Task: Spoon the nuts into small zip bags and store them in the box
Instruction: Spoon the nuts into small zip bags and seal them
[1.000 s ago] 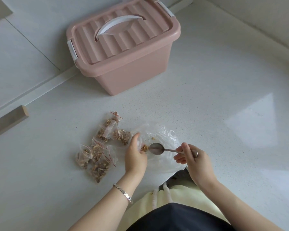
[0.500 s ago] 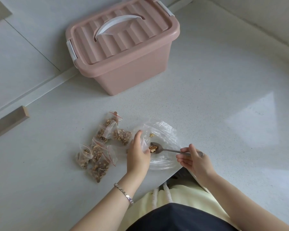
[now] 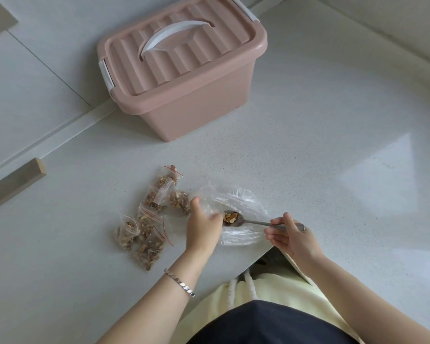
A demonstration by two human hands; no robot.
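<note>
A large clear plastic bag (image 3: 236,199) lies crumpled near the front edge of the white counter. My left hand (image 3: 202,227) grips its left side, fingers curled into the plastic. My right hand (image 3: 289,237) pinches the handle of a metal spoon (image 3: 256,222). The spoon's bowl lies inside the bag with walnut pieces (image 3: 231,217) in it, close to my left fingers. Several small zip bags (image 3: 149,219) filled with nuts lie in a heap left of my left hand. The pink storage box (image 3: 184,70) stands at the back with its lid closed.
The white counter (image 3: 333,157) runs wide to the right of the box and bag. Its front edge makes a corner just below my right hand. A wooden strip (image 3: 13,182) shows at the far left, beyond the counter's edge.
The empty spoon dipped into the large bag and now carries walnut pieces. My right hand slid a little right and down, and my left hand kept its hold on the bag.
</note>
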